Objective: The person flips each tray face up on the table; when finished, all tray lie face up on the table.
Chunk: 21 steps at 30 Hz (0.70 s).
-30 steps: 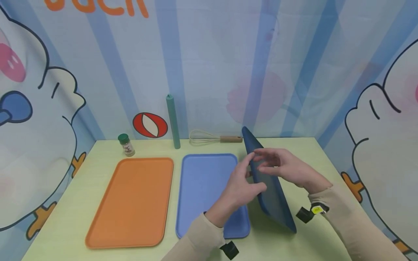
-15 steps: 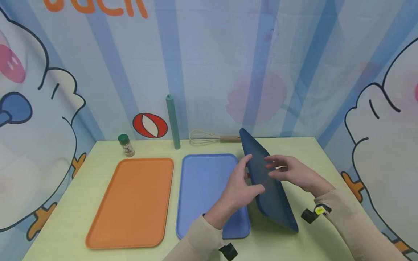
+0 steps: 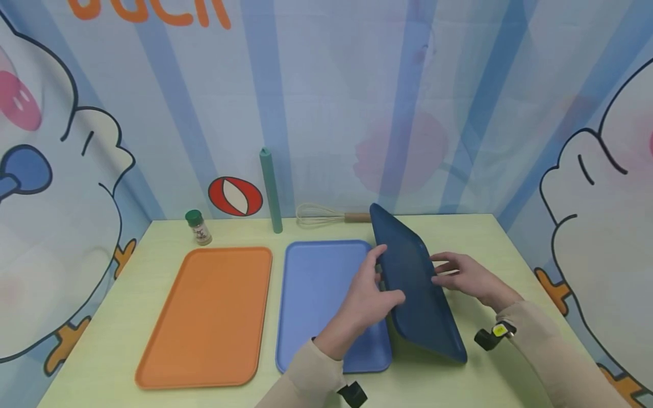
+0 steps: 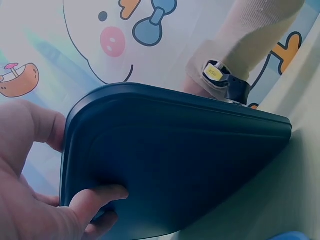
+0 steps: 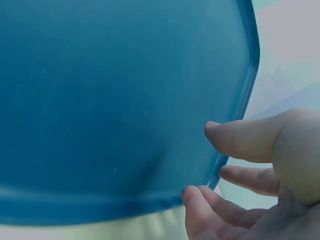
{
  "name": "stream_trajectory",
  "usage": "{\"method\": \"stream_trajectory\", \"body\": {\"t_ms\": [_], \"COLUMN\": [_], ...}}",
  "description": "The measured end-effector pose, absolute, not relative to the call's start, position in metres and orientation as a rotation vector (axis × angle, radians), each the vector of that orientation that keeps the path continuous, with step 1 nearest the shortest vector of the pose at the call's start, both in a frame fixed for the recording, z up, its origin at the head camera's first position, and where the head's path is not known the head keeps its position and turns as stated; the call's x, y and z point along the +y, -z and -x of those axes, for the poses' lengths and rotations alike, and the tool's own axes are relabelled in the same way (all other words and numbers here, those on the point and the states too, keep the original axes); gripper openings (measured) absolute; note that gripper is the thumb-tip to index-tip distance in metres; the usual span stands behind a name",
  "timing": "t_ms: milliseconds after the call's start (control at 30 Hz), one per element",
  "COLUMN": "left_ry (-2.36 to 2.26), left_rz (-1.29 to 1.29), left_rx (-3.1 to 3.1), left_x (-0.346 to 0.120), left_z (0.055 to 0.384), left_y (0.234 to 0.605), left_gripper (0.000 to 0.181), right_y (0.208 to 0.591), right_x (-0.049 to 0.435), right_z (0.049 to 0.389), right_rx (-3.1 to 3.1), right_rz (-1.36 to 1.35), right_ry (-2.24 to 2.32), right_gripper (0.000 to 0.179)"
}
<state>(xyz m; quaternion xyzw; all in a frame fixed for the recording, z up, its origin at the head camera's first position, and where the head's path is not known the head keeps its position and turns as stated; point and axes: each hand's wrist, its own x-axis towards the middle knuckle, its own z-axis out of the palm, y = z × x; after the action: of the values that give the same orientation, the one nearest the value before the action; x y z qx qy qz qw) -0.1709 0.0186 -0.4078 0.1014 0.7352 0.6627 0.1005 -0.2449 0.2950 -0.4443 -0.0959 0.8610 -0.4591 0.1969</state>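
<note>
A dark blue tray stands tilted on the right part of the table, its lower right corner low over the tabletop. My left hand grips its left edge, with thumb and fingers on opposite faces; the left wrist view shows the fingers wrapped around the tray's rim. At the opposite edge is my right hand, fingers loosely bent and spread. In the right wrist view its thumb overlaps the tray's face and the fingertips are right at the rim. A lighter blue tray lies flat under my left forearm.
An orange tray lies flat on the left of the table. Along the back are a green-capped spice jar, an upright green stick and a whisk. A printed curtain hangs behind.
The dark blue tray has tipped further left, so more of its face shows. My left hand has shifted slightly left with it; my right hand has moved right and down toward the far edge.
</note>
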Motion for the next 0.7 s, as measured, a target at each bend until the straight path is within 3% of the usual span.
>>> {"method": "stream_trajectory", "body": {"t_ms": [700], "left_ry": [-2.024], "left_rz": [-0.247], "left_rx": [2.112], "left_x": [0.011], "left_z": [0.172], "left_y": [0.415], "left_gripper": [0.085], "right_y": [0.468], "right_x": [0.311], "right_z": [0.250], "right_rx": [2.383], "right_rz": [0.259], "right_ry": [1.309], "right_gripper": [0.068]}}
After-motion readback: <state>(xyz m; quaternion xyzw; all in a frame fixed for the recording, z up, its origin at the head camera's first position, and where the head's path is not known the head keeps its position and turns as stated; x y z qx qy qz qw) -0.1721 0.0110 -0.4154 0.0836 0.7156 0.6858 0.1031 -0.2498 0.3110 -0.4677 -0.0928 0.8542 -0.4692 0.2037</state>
